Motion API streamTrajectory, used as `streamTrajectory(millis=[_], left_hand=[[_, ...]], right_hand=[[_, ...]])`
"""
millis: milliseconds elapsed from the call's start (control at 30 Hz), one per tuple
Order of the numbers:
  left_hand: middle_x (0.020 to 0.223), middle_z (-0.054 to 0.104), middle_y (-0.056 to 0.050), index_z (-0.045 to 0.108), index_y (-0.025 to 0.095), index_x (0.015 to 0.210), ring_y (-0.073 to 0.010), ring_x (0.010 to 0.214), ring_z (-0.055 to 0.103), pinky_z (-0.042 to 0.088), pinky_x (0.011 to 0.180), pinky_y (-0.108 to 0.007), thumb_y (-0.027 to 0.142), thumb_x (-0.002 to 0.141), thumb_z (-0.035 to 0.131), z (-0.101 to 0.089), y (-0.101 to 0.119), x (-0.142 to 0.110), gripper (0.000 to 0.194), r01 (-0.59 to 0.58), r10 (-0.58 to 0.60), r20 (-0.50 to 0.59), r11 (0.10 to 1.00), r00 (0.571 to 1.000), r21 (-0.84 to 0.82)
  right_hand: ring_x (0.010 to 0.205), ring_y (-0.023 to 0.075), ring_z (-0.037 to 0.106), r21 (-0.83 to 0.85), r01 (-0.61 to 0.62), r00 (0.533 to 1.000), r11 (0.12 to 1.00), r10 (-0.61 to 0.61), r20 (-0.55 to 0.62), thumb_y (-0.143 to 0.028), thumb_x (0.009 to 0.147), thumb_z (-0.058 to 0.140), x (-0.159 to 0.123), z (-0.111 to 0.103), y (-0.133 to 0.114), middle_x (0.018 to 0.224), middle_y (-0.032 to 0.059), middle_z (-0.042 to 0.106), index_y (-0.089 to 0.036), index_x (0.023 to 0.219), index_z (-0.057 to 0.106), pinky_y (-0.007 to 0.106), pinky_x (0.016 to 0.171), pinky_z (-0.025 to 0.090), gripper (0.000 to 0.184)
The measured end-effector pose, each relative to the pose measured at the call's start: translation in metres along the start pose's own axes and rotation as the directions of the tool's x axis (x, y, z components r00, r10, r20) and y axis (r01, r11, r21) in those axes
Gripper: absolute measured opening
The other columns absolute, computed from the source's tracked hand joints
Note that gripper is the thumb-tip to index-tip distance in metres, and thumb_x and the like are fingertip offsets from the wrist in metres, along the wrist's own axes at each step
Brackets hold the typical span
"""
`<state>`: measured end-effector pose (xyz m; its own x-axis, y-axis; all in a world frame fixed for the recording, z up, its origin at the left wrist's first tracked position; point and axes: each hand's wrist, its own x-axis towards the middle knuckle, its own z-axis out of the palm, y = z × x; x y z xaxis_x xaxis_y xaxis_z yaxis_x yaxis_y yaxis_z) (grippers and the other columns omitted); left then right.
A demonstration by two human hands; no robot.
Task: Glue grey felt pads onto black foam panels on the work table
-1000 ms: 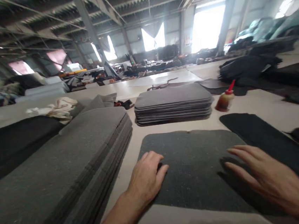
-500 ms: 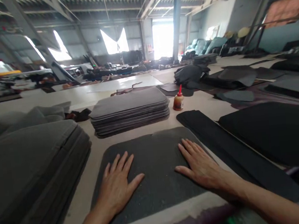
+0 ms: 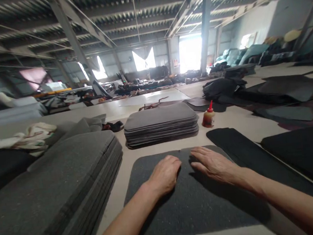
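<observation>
A dark grey felt pad with rounded corners lies flat on the table in front of me. My left hand rests palm down on its far middle part, fingers curled slightly. My right hand lies flat beside it on the pad, fingers spread toward the far edge. The two hands are close together, almost touching. Neither hand holds anything.
A low stack of grey pads stands just beyond. A taller, larger stack of grey felt fills the left. A glue bottle with a red cap stands right of the low stack. Black sheets lie to the right.
Both hands have slid from the pad's left and right sides toward its far middle and now lie close together. The camera has shifted, too.
</observation>
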<state>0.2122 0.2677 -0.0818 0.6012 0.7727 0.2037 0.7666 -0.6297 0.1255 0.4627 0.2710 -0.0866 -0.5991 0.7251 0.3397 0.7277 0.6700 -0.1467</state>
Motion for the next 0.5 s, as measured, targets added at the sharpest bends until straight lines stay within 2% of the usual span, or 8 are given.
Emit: streamTrajectory(millis=[100, 200, 267, 500], left_hand=[[0.123, 0.065, -0.005, 0.063, 0.021, 0.119, -0.0188, 0.119, 0.057, 0.047, 0.105, -0.033, 0.019, 0.097, 0.049, 0.019, 0.003, 0.024, 0.026, -0.036, 0.035, -0.019, 0.998, 0.999, -0.042], [0.139, 0.056, -0.01, 0.053, 0.015, 0.136, -0.0246, 0.13, 0.05, 0.041, 0.114, -0.043, 0.024, 0.098, 0.05, 0.033, -0.001, 0.026, 0.039, 0.012, -0.015, -0.052, 0.998, 0.999, -0.065], [0.146, 0.052, -0.01, 0.05, 0.014, 0.141, -0.0266, 0.135, 0.046, 0.037, 0.117, -0.046, 0.027, 0.098, 0.05, 0.037, -0.003, 0.024, 0.045, 0.031, -0.035, -0.051, 0.996, 0.998, -0.08], [0.155, 0.045, -0.008, 0.047, 0.018, 0.146, -0.0292, 0.144, 0.038, 0.032, 0.12, -0.051, 0.032, 0.097, 0.048, 0.042, -0.004, 0.025, 0.051, 0.072, -0.077, -0.035, 0.989, 0.996, -0.127]], right_hand=[[0.125, 0.0272, 0.056, 0.037, 0.003, 0.999, 0.999, -0.005, 0.032, -0.03, 0.105, 0.042, 0.026, 0.021, 0.003, 0.131, 0.0167, 0.062, -0.011, 0.126, 0.065, 0.043, 0.11, 0.045, 0.037], [0.136, 0.0308, 0.046, 0.018, -0.027, 0.999, 0.999, 0.026, 0.029, -0.034, 0.104, 0.045, 0.025, 0.047, 0.012, 0.145, 0.018, 0.051, -0.009, 0.139, 0.056, 0.05, 0.115, 0.038, 0.045], [0.139, 0.0314, 0.042, 0.009, -0.054, 0.998, 0.998, 0.054, 0.029, -0.038, 0.104, 0.046, 0.02, 0.056, 0.016, 0.15, 0.0167, 0.046, -0.01, 0.145, 0.051, 0.052, 0.116, 0.036, 0.05], [0.139, 0.0306, 0.04, 0.006, -0.101, 0.994, 0.995, 0.101, 0.051, -0.04, 0.103, 0.047, 0.017, 0.056, 0.015, 0.152, 0.013, 0.045, -0.011, 0.148, 0.048, 0.053, 0.116, 0.036, 0.054]])
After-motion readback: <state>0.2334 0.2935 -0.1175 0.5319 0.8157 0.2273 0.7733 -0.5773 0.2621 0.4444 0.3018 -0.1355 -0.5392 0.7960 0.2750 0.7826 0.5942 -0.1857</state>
